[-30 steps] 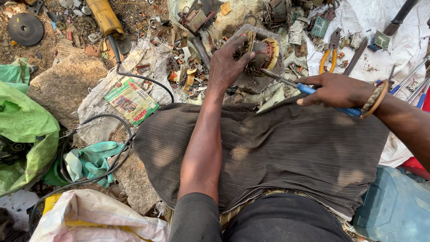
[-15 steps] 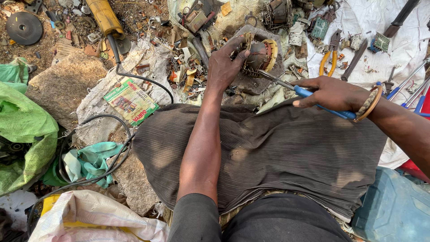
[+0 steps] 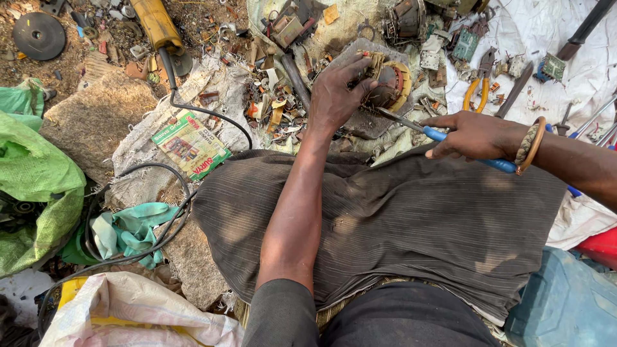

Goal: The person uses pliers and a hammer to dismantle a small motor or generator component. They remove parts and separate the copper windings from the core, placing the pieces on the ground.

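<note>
Left hand [image 3: 335, 96] lies spread over a round motor part [image 3: 385, 87] with copper windings and a red-and-yellow ring; the fingers [image 3: 360, 67] curl around its near edge and press it down onto a flat grey stone [image 3: 360, 122]. Right hand [image 3: 475, 136] is closed in a firm grip on the blue handle of a screwdriver [image 3: 443, 138] — the metal shaft runs from the fingers toward the motor part, its tip at the part's lower edge, just right of the left hand's fingers. A woven bangle [image 3: 530, 146] sits on the right wrist.

Beyond the right hand's fingers: orange-handled pliers [image 3: 479, 90] on a white cloth [image 3: 578, 71], with a small green circuit board [image 3: 553, 66] farther right. Left of the left hand's fingers — a scatter of metal scraps [image 3: 270, 103] on a worn sack [image 3: 212, 83]. Farther left, a printed green carton [image 3: 191, 144] and a black cable [image 3: 193, 109] running up to a yellow tool body [image 3: 156, 24].

Near side of both hands: dark striped cloth [image 3: 398, 225] across the person's lap. Green bag [image 3: 32, 186] at the far left, teal rag [image 3: 128, 228] beside it, blue plastic case [image 3: 565, 308] at the lower right.
</note>
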